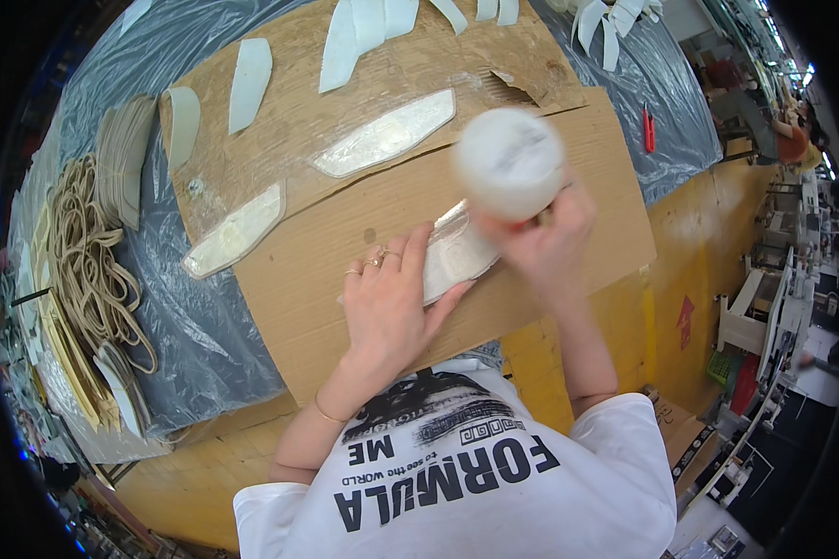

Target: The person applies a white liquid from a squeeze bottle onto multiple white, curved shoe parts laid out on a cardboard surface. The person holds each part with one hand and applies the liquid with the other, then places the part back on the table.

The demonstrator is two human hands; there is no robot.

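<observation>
On the cardboard sheet [317, 270], my left hand [387, 293] lies with its fingers stretched out and its thumb along the near edge of a pale, curved strip [457, 256]. The strip's surface looks shiny and is partly covered by both hands. In my right hand [550, 238] is a white round bottle [511, 163], blurred by motion, with its broad end toward me. Its lower end is hidden over the strip. Two similar strips, one upper middle [385, 133] and one at the left [236, 233], lie shiny on the board.
White curved pieces [250, 86] line the board's far side. At left are a stack of beige strips [124, 158] and a heap of beige cord [84, 247] on grey plastic sheeting [191, 335]. A red cutter [649, 129] lies at the right. The cardboard has a torn patch.
</observation>
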